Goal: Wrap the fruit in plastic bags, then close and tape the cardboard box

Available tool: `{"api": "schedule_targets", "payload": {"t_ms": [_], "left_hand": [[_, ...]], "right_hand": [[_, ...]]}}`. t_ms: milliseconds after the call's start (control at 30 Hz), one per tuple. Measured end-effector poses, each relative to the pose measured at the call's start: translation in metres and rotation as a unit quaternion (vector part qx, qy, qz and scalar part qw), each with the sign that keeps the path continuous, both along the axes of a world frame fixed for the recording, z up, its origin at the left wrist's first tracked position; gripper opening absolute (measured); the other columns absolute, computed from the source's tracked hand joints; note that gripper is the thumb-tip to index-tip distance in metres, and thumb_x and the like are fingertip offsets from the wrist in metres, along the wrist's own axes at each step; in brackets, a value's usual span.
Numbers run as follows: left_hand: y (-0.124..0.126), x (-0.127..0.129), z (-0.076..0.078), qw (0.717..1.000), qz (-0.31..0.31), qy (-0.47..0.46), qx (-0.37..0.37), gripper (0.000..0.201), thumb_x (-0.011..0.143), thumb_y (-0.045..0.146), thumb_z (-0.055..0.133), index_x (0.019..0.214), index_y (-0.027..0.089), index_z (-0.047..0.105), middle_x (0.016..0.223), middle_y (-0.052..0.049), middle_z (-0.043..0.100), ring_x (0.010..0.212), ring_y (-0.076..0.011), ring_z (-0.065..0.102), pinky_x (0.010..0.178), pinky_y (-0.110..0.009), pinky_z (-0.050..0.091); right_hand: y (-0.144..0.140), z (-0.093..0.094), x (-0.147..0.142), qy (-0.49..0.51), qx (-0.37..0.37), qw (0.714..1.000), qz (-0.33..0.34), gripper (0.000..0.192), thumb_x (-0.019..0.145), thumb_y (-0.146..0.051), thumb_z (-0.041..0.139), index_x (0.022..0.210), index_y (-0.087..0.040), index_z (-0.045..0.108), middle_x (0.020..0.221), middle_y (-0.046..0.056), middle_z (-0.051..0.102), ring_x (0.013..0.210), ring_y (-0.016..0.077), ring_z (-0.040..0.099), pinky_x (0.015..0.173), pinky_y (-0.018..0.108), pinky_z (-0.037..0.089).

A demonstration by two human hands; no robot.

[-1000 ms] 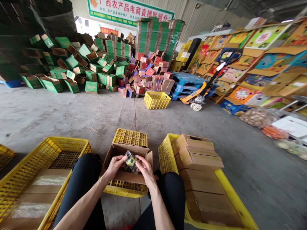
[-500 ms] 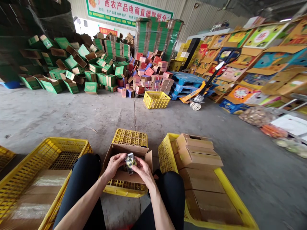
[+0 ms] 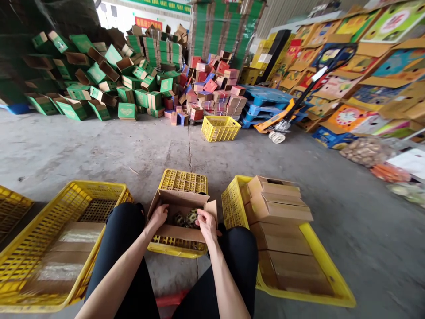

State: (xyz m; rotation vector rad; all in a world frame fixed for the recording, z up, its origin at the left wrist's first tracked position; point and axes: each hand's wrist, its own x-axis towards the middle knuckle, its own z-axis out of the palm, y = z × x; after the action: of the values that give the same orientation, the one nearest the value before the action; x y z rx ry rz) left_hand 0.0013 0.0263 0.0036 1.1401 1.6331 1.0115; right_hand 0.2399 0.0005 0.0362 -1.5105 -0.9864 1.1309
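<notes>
An open cardboard box (image 3: 186,232) rests on an upturned yellow crate (image 3: 182,179) between my knees. Inside it lie mottled green-yellow fruits, one dark-wrapped fruit (image 3: 179,219) near the middle and another fruit (image 3: 191,217) to its right. My right hand (image 3: 206,223) reaches over the box's right side, its fingers closed against the right fruit. At the box's left front corner is my left hand (image 3: 158,217), fingers bent together just inside the wall; what they grip, if anything, is hidden.
A yellow crate of closed cartons (image 3: 285,266) stands at my right. On my left is another yellow crate (image 3: 71,195) with taped cartons (image 3: 63,252). Ahead are a small yellow crate (image 3: 221,128), a pallet jack (image 3: 282,122), blue pallets (image 3: 265,99) and heaped green boxes (image 3: 127,111).
Both hands have parted from the wrapped fruit held above the box. Fruits now show inside the box; my left hand moved to its left side, my right hand to the right fruit.
</notes>
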Motion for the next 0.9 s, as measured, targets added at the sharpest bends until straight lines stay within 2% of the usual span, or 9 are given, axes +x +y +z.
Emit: {"api": "schedule_targets", "payload": {"t_ms": [100,200,300,400,467,567,700,800,900], "left_hand": [[-0.005,0.003,-0.005,0.997,-0.037,0.073,0.014,0.034,0.072,0.008,0.069,0.104,0.017,0.077,0.158,-0.02,0.049,0.155,-0.0396,0.031,0.125,-0.046,0.025],[-0.008,0.004,-0.009,0.986,-0.076,0.146,0.014,0.046,0.072,0.001,0.063,0.114,0.016,0.074,0.16,-0.021,0.046,0.159,-0.0374,0.021,0.126,-0.044,0.021],[-0.007,0.006,-0.013,0.971,-0.111,0.212,-0.009,0.052,0.074,-0.003,0.057,0.121,0.012,0.071,0.149,-0.023,0.056,0.155,-0.0379,0.03,0.124,-0.045,0.023],[-0.005,0.007,-0.015,0.954,-0.14,0.264,-0.034,0.056,0.075,-0.007,0.053,0.127,0.008,0.068,0.138,-0.024,0.063,0.145,-0.0375,0.044,0.122,-0.045,0.027],[-0.004,0.007,-0.015,0.945,-0.15,0.288,-0.047,0.062,0.076,-0.008,0.052,0.135,0.008,0.064,0.14,-0.024,0.061,0.14,-0.0367,0.051,0.12,-0.045,0.03],[-0.001,0.005,-0.014,0.937,-0.157,0.308,-0.053,0.069,0.078,-0.008,0.054,0.144,0.01,0.057,0.147,-0.023,0.056,0.136,-0.0344,0.055,0.115,-0.04,0.037],[0.002,0.0,-0.012,0.936,-0.156,0.31,-0.054,0.056,0.078,-0.004,0.061,0.133,0.01,0.066,0.14,-0.02,0.063,0.135,-0.0318,0.057,0.11,-0.032,0.041],[0.0,-0.001,-0.011,0.94,-0.148,0.3,-0.063,0.037,0.08,0.003,0.067,0.115,0.01,0.074,0.122,-0.019,0.073,0.125,-0.0335,0.064,0.102,-0.033,0.045],[-0.004,0.0,-0.01,0.949,-0.136,0.276,-0.063,0.026,0.08,0.007,0.071,0.105,0.013,0.076,0.107,-0.016,0.077,0.115,-0.0328,0.068,0.095,-0.033,0.047]], "right_hand": [[0.001,-0.001,0.0,0.012,0.007,1.0,-0.004,0.041,0.07,-0.055,0.079,0.09,-0.02,0.081,0.103,0.012,0.079,0.067,0.0219,0.074,0.068,0.041,0.067],[0.0,0.001,-0.001,0.055,0.019,0.998,-0.007,0.049,0.067,-0.061,0.083,0.092,-0.018,0.081,0.103,0.013,0.079,0.075,0.0258,0.076,0.08,0.046,0.067],[-0.001,0.004,-0.002,0.115,0.03,0.993,-0.012,0.056,0.061,-0.063,0.089,0.094,-0.018,0.08,0.106,0.013,0.08,0.083,0.0281,0.078,0.09,0.05,0.064],[-0.001,0.01,-0.005,0.155,0.024,0.987,0.021,0.059,0.061,-0.061,0.091,0.1,-0.019,0.081,0.112,0.013,0.08,0.103,0.0323,0.076,0.103,0.051,0.058],[-0.002,0.013,-0.006,0.161,0.013,0.986,0.05,0.057,0.063,-0.058,0.091,0.105,-0.022,0.081,0.124,0.014,0.077,0.121,0.0347,0.07,0.109,0.051,0.053],[-0.003,0.016,-0.006,0.146,0.009,0.987,0.062,0.052,0.064,-0.054,0.091,0.107,-0.026,0.082,0.148,0.011,0.063,0.137,0.0362,0.059,0.114,0.049,0.049],[-0.004,0.013,-0.003,0.124,-0.002,0.99,0.066,0.05,0.067,-0.055,0.089,0.107,-0.026,0.083,0.144,0.012,0.066,0.137,0.0376,0.059,0.113,0.052,0.05],[-0.003,0.008,-0.002,0.101,-0.018,0.992,0.074,0.053,0.065,-0.058,0.089,0.105,-0.024,0.082,0.133,0.013,0.073,0.131,0.038,0.063,0.111,0.054,0.052],[-0.003,0.004,-0.002,0.075,-0.031,0.993,0.085,0.055,0.061,-0.061,0.09,0.101,-0.024,0.083,0.123,0.013,0.078,0.123,0.0382,0.068,0.106,0.055,0.055]]}}
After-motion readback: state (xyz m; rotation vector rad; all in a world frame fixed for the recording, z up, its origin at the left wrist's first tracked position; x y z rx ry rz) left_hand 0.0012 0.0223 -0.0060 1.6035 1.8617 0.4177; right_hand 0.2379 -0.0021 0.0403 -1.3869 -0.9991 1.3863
